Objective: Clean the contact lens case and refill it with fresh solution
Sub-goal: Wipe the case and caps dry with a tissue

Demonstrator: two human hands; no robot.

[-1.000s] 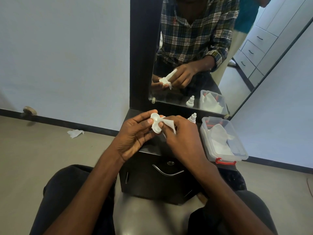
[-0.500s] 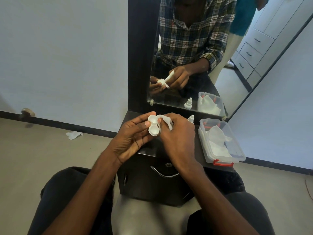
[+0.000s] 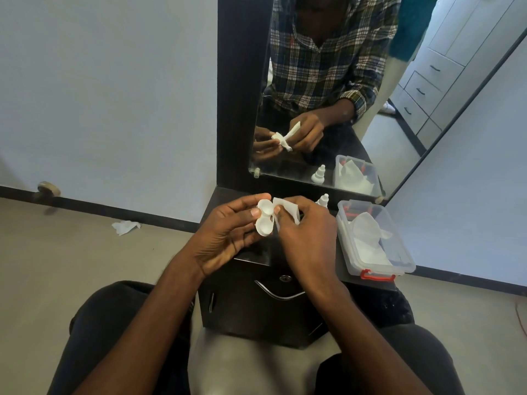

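The left hand (image 3: 228, 233) pinches the case (image 3: 264, 220) by its edge, thumb on top and fingers beneath, so both open wells face up and stay reachable. The right hand (image 3: 306, 238) grips a folded tissue (image 3: 286, 210) and brings it against the case's right side, seemingly to wipe a well dry (the hands are close together, nearly touching, above the front of the cabinet (image 3: 265, 309)). The bottle (image 3: 322, 200) stands just behind the right hand, handy for refilling, which looks not yet begun. A box (image 3: 379, 269) holding spare tissues sits to the right, within easy reach.
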